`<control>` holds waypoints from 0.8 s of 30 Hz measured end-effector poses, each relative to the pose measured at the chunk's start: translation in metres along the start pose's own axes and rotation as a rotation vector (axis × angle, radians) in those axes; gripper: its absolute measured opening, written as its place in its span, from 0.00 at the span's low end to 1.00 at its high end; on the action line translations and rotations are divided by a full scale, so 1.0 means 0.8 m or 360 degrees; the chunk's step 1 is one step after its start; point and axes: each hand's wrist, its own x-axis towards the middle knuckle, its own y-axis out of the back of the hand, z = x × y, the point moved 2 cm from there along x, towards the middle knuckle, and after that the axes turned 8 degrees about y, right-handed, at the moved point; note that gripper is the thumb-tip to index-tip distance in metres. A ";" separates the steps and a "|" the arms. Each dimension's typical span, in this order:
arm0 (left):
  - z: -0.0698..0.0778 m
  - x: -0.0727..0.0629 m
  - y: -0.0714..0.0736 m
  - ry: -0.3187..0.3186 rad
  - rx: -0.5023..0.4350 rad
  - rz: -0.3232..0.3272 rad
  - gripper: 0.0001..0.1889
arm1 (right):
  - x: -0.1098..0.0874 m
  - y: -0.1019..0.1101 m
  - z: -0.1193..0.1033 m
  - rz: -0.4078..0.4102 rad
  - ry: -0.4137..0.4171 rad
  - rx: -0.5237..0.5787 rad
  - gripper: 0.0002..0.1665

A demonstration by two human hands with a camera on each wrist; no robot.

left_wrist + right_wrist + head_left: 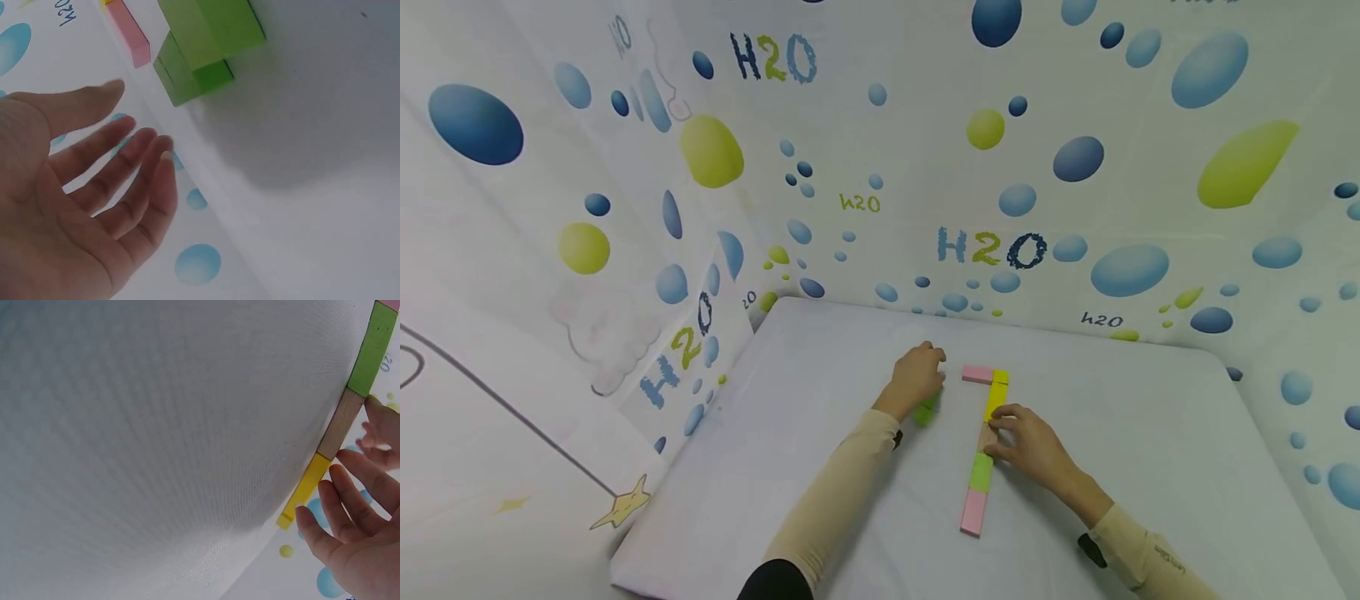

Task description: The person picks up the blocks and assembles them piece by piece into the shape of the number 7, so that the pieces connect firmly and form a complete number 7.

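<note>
Head view: left hand [917,379] is hovering, fingers loosely bent, empty; right hand [1033,446], fingers spread, gripping nothing, is touching a rectangular tan wooden block [340,424], risking uneven pressure skewing it.

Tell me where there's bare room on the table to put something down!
Right of the right hand, the table is bare to its edge. It's bare left of the left sleeve too. Crowded: the middle, with green blocks by the left hand and the block row by the right.

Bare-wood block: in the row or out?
In. The right wrist view shows the bare-wood block lined up end to end between a yellow block and a green block.
</note>
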 end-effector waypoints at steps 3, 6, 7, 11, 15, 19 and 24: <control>-0.006 -0.006 0.003 0.0038 0.0042 -0.0060 0.22 | 0.000 0.001 -0.001 0.0007 0.0004 0.0002 0.27; -0.009 -0.012 0.002 0.0063 0.0062 -0.0119 0.25 | 0.000 0.001 -0.001 0.0002 0.0006 -0.0010 0.27; -0.010 -0.014 0.002 0.0066 0.0064 -0.0134 0.25 | 0.000 0.000 -0.001 0.0000 0.0005 -0.0010 0.28; -0.009 -0.020 0.002 0.0078 0.0047 -0.0160 0.25 | 0.000 -0.002 0.000 -0.0013 -0.0004 -0.0017 0.28; -0.006 -0.027 0.004 0.0098 0.0087 -0.0147 0.26 | -0.001 -0.003 -0.001 -0.0018 -0.0008 -0.0024 0.27; -0.004 -0.032 0.005 0.0131 0.0114 -0.0138 0.25 | -0.001 -0.002 -0.003 -0.0005 -0.0012 -0.0013 0.27; -0.006 -0.038 0.004 0.0156 0.0125 -0.0115 0.23 | -0.002 -0.003 -0.004 0.0006 -0.0022 -0.0001 0.27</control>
